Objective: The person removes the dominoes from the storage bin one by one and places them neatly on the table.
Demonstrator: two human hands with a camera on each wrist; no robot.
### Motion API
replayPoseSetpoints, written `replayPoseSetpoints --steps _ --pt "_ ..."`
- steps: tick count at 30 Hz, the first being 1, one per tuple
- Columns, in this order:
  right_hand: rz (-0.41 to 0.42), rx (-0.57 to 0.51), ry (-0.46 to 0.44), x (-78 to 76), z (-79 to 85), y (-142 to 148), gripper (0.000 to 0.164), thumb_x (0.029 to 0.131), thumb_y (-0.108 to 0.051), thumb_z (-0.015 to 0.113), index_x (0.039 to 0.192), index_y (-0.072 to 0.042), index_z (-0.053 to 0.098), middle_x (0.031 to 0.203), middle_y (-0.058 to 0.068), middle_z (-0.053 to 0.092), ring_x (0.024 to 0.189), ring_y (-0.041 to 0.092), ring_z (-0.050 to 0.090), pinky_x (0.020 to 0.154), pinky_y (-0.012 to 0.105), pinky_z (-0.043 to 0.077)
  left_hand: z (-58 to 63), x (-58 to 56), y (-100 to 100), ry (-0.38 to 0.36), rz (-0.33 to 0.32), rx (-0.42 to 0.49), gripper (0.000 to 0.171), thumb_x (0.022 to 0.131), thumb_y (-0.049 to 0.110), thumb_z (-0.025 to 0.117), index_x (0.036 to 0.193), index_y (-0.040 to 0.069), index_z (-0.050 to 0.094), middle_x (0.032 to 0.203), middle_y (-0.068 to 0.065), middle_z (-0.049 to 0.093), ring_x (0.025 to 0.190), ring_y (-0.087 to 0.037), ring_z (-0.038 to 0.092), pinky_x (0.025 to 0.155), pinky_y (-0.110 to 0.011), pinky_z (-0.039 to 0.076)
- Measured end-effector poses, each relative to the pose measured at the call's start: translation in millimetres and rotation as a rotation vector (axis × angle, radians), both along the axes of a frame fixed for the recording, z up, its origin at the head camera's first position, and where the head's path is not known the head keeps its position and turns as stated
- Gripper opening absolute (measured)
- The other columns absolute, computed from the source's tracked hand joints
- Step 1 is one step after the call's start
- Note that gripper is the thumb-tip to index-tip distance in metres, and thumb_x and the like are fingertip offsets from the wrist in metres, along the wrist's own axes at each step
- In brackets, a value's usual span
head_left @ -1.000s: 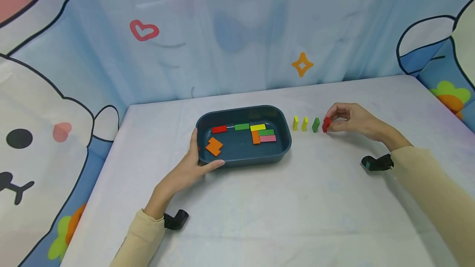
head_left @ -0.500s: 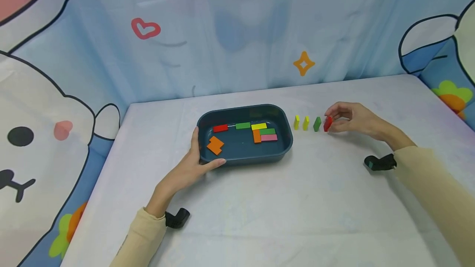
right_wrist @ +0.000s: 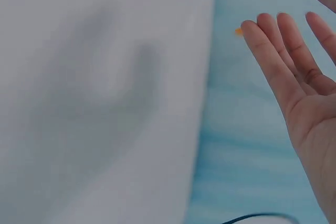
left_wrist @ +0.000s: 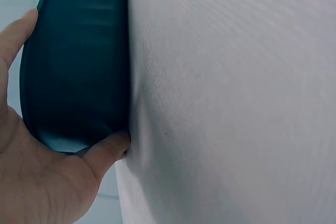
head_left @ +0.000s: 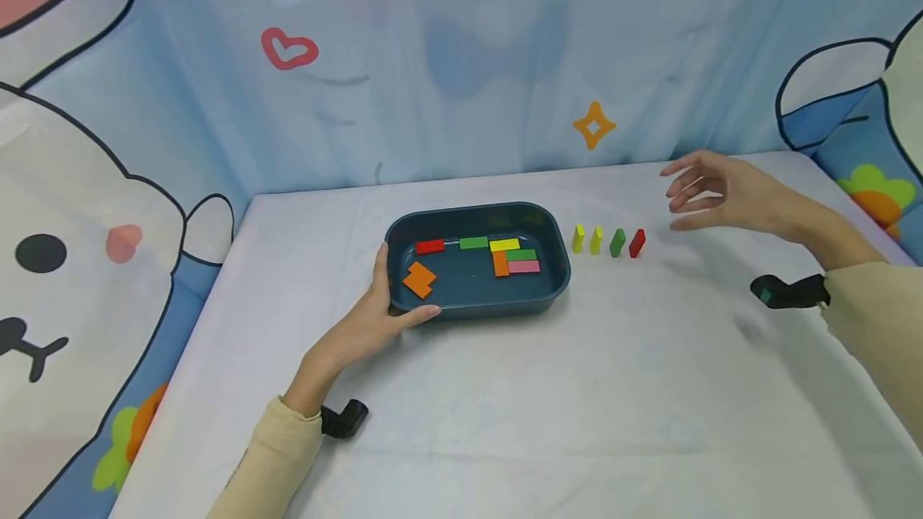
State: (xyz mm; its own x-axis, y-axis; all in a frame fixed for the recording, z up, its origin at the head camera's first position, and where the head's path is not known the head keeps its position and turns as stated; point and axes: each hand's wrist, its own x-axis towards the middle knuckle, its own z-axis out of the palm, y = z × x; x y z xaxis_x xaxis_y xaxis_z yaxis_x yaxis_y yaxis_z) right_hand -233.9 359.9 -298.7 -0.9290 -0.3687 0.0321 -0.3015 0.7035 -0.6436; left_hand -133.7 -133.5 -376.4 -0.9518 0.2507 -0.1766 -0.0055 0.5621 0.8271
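Observation:
My left hand holds the near left corner of a dark blue tray, its thumb along the near wall and its fingers at the left side. The left wrist view shows the tray's wall between thumb and fingers. To the tray's right, small flat blocks stand upright in a row: two yellow blocks, the right one a yellow block, then a green block and a red block. My right hand hovers to the right of the red block, fingers apart and holding nothing.
Several blocks lie flat in the tray: a red block, a green block, a yellow block, a pink block and orange blocks, including an orange block. A white cloth covers the table; a printed curtain hangs behind.
My right hand has let go of the red block and moved up and to the right. The red block stands by itself at the row's end. My left hand stays on the tray.

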Motion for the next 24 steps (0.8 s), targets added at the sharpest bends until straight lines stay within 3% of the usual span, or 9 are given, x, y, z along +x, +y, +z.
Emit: replayPoseSetpoints --steps 5,14,19,21,24 --pt "0.155 -0.057 0.153 8.4 31.3 -43.4 0.066 0.075 -0.001 0.083 0.132 -0.008 0.050 0.107 0.005 0.058 0.095 0.005 0.061 0.083 0.003 0.046 -1.6 -0.5 -1.1 -0.007 0.003 -0.009 0.124 0.077 0.067 0.069 0.146 0.041 -0.031 0.164 0.002 -0.011 0.153 -0.024 0.004 0.120 -0.057 0.016" --pt "0.266 0.078 0.295 24.3 80.1 -127.2 0.044 0.078 -0.017 0.084 0.118 -0.018 0.066 0.115 -0.006 0.065 0.103 -0.002 0.061 0.088 0.004 0.042 -3.9 -2.5 1.2 -0.003 -0.003 0.008 0.124 0.077 0.067 0.069 0.146 0.042 -0.030 0.165 0.002 -0.010 0.152 -0.023 0.006 0.120 -0.056 0.017" --pt "0.378 0.056 0.305 20.0 86.4 -163.9 0.039 0.080 -0.013 0.081 0.116 -0.015 0.067 0.114 -0.004 0.066 0.107 0.012 0.063 0.097 0.023 0.050 -4.5 -1.9 3.3 -0.003 0.005 0.012 0.123 0.078 0.065 0.070 0.147 0.041 -0.029 0.165 0.002 -0.008 0.152 -0.023 0.008 0.120 -0.056 0.018" --pt "0.409 0.045 0.292 16.2 84.7 -175.5 0.038 0.081 -0.011 0.080 0.117 -0.012 0.067 0.114 0.000 0.066 0.108 0.016 0.063 0.097 0.033 0.051 -4.8 -1.8 5.6 -0.006 0.001 0.021 0.123 0.078 0.064 0.070 0.147 0.042 -0.029 0.165 0.002 -0.007 0.152 -0.023 0.009 0.120 -0.055 0.018" --pt "0.444 0.048 0.261 9.8 77.6 -191.5 0.037 0.081 -0.009 0.079 0.117 -0.009 0.068 0.114 0.004 0.067 0.106 0.019 0.064 0.096 0.040 0.053 -5.2 -1.0 9.4 -0.011 -0.007 0.035 0.122 0.079 0.063 0.070 0.147 0.041 -0.029 0.165 0.002 -0.005 0.152 -0.023 0.010 0.120 -0.055 0.018"
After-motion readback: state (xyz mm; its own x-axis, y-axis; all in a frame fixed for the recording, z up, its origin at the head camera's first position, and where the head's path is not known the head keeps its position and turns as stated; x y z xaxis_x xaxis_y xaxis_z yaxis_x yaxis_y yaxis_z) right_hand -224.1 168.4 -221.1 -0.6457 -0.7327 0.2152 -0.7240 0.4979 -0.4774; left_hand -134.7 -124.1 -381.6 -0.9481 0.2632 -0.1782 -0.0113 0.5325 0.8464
